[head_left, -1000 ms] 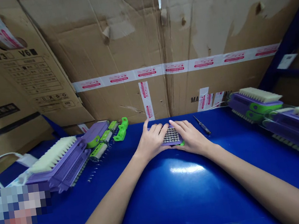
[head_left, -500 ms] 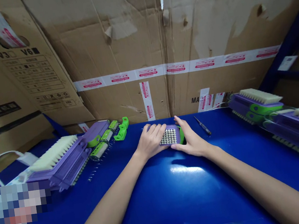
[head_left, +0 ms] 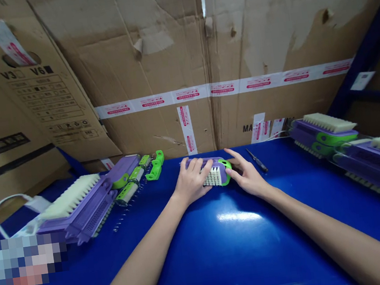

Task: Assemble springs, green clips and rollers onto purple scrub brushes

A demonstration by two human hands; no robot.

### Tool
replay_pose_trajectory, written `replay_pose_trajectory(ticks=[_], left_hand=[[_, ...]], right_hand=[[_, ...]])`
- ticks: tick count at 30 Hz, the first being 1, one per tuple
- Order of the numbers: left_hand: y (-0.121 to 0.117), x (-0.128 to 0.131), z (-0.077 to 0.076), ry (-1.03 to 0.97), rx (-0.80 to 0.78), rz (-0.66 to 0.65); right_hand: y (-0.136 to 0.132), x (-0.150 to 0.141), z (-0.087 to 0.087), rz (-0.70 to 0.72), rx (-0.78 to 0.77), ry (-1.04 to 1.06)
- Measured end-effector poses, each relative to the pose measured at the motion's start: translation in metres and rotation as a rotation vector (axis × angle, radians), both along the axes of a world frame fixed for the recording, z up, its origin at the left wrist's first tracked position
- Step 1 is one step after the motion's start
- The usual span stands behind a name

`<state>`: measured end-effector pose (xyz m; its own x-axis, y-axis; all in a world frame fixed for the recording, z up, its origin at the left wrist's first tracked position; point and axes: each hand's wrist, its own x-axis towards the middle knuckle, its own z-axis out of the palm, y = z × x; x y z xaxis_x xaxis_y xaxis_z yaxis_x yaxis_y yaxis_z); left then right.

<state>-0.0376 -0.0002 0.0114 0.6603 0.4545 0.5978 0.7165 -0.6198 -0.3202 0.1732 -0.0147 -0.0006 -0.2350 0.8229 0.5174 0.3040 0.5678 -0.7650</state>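
Observation:
A small purple brush [head_left: 214, 169] with white bristles and a green end piece lies on its side on the blue table [head_left: 225, 250], bristles facing me. My left hand [head_left: 191, 179] wraps over its left half, fingers curled round the purple body. My right hand [head_left: 246, 172] rests at its right end, fingers touching the green piece.
A row of purple brushes [head_left: 75, 206] lies at the left, with green and purple parts [head_left: 137, 170] and small springs behind them. More purple brushes [head_left: 343, 138] are lined up at the right. A thin screwdriver [head_left: 257, 159] lies beside my right hand. Cardboard boxes [head_left: 179, 59] wall off the back.
The brush has been turned from bristles-up onto its side, bristles toward me. My right hand has slid off its top to the green right end.

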Motion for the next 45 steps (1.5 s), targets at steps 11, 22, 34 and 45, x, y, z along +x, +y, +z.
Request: replay_pose_trajectory(ticks=[11,22,34,45], left_hand=[[0.004,0.011,-0.003,-0.047,0.012,-0.056],[0.009,0.004,-0.002,-0.050,-0.026,-0.154],[0.006,0.011,-0.001,-0.065,-0.084,-0.091],[0.003,0.008,-0.005,-0.126,-0.027,-0.018]], right_hand=[[-0.001,-0.004,-0.006,-0.099,0.205,-0.149],[0.000,-0.006,0.001,-0.083,-0.032,0.098],[0.008,-0.007,-0.004,-0.127,-0.139,0.203],[0.005,-0.010,0.001,-0.163,-0.173,0.248]])
